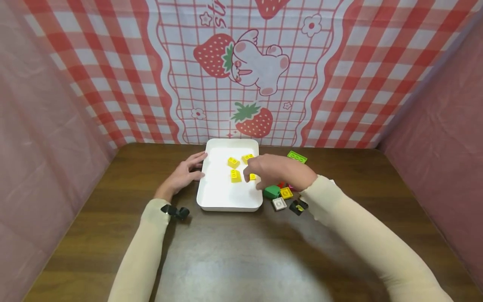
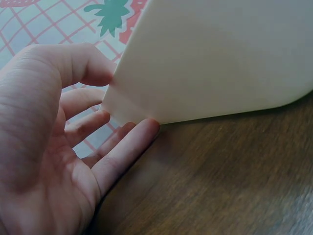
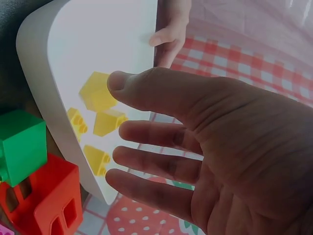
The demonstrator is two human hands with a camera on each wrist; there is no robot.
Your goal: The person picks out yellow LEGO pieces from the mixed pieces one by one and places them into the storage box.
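Observation:
A white tray [image 1: 229,197] stands on the brown table, with several yellow toy bricks [image 1: 235,176] lying in it. My left hand [image 1: 182,174] is at the tray's left side, and in the left wrist view its spread fingertips touch the outer wall. Over the right part of the tray hovers my right hand [image 1: 269,168], covering part of the right rim in the head view. In the right wrist view its fingers [image 3: 151,159] are stretched out and apart from the thumb, with nothing held between them. Yellow bricks [image 3: 98,90] show in the tray beyond the fingertips.
Right of the tray lie a green block [image 1: 271,192], a yellow square piece [image 1: 286,193], a white square piece [image 1: 279,204] and a lime plate [image 1: 297,157]. A red block with window openings [image 3: 54,196] stands beside the tray. A checked strawberry cloth [image 1: 241,105] hangs behind.

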